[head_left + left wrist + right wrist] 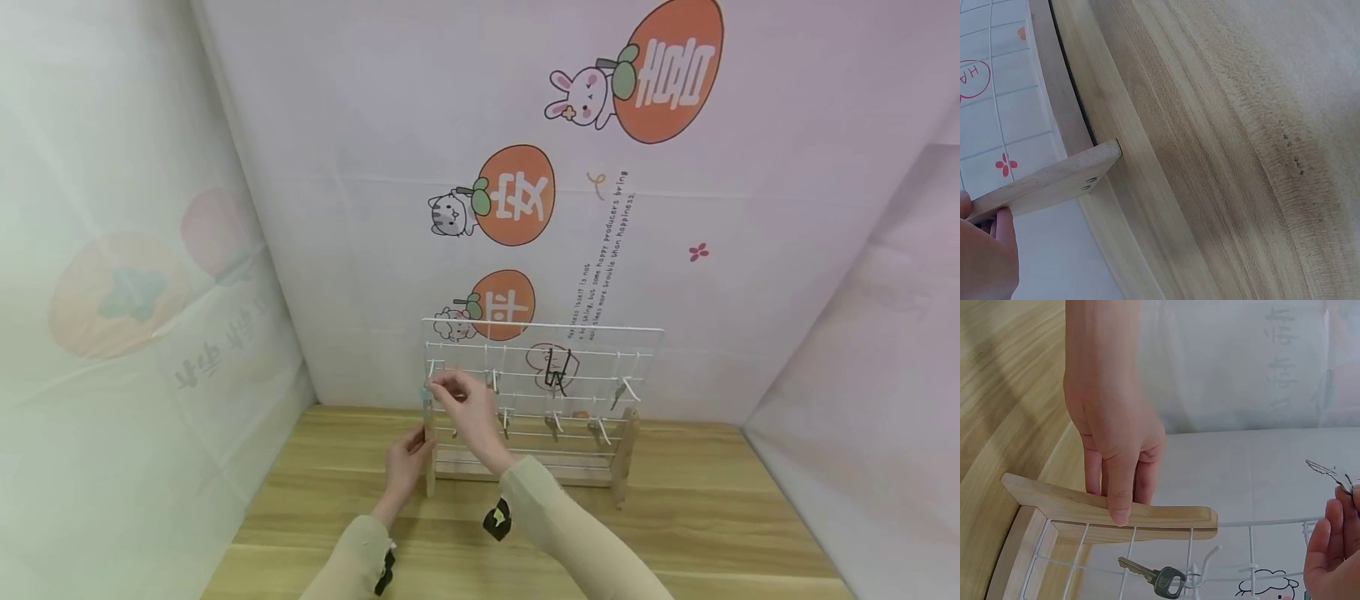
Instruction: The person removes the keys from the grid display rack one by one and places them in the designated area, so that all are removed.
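Note:
A white wire grid rack (543,326) on a wooden stand has small hooks, some with keys hanging. My left hand (408,458) grips the left wooden post (1085,500); in the left wrist view only part of this hand (988,256) shows, at the lower left. At the rack's upper left, my right hand (468,408) pinches a silver key (1329,472) by its head end, close to a white hook (432,367). In the right wrist view a dark-headed key (1169,582) hangs on a lower hook beside the left post.
Black hooks (555,371) hang near the grid's upper middle. Another key (619,393) is at the upper right, beside the right wooden post (625,458). The stand rests on a wood-grain table (697,533), with printed cloth (360,250) behind and at the sides.

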{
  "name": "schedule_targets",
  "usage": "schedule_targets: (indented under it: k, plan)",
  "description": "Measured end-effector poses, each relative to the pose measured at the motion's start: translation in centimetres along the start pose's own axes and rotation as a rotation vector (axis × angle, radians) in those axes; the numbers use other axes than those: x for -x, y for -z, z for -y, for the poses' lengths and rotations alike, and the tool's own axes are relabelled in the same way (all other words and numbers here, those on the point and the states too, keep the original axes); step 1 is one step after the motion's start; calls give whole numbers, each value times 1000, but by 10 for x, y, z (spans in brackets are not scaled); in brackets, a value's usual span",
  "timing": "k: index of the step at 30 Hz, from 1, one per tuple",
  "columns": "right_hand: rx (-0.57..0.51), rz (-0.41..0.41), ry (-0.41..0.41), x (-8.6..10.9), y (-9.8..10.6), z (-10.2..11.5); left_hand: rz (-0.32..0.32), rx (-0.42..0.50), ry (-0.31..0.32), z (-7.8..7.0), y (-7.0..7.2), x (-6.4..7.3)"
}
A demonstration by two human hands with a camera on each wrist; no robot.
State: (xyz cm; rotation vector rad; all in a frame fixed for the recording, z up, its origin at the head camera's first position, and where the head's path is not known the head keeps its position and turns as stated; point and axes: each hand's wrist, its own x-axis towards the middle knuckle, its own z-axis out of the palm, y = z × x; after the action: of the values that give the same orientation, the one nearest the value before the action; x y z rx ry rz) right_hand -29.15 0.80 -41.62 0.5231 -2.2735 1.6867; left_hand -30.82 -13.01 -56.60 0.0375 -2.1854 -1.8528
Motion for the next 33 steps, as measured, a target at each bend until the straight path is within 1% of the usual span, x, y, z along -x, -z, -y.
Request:
schedule_targets:
  k: [5, 8, 16, 20, 26, 28, 31, 32, 33]
  plan:
    - [-12, 30, -14, 7, 1, -3, 15, -10, 4, -1, 1, 2]
    - [-17, 45, -16, 11, 2, -6, 10, -17, 5, -1, 1, 2]
    - [1, 38, -7, 22, 6, -17, -8, -15, -17, -2, -1, 1]
    - [3, 22, -28, 27, 9, -23, -2, -30, -34, -3, -1, 1]
    - [-21, 27, -73, 38, 12, -33, 4, -23, -22, -4, -1, 2]
    - [-31, 27, -82, 42, 14, -37, 1, -23, -33, -4, -1, 3]
    - [-31, 23, -89, 47, 16, -41, 8, -20, -49, -20, 2, 10]
    - [-27, 24, -93, 48, 16, -43, 8, -15, -60, -19, 2, 10]
    - [-21, 23, -93, 50, 17, -45, -7, -27, -80, -18, 1, 10]
